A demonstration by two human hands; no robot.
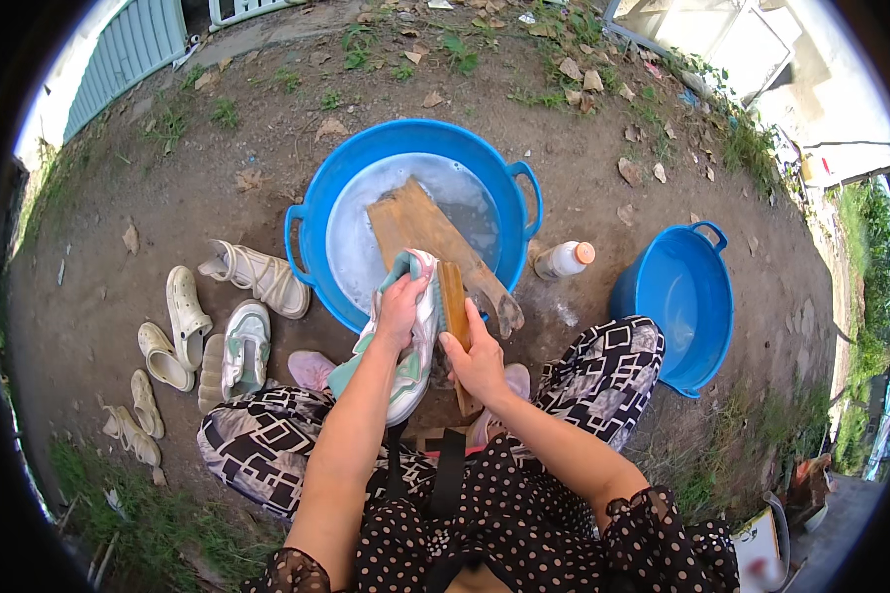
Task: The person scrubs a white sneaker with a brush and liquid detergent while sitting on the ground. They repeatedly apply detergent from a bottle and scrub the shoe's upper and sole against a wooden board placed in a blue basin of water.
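Note:
My left hand [402, 307] grips a white sneaker [408, 363] with mint-green and pink trim, its fingers at the shoe's opening. In my right hand [478, 359] is a wooden-backed scrub brush [456, 300], its bristles turned against the side of the sneaker. Both are held over the near rim of a large blue plastic tub [408, 133]. Sudsy water [352, 222] lies in the tub. A worn wooden board [434, 230] slants down into it, its narrow end resting over the near right rim. The sneaker's far side is hidden from me.
To the left on the dirt stand a strappy sandal [259, 278], another white sneaker [246, 348], cream clogs [187, 319] and smaller clogs [147, 404]. A white bottle with an orange cap [564, 259] stands right of the tub. Farther right is a smaller blue bucket [675, 296].

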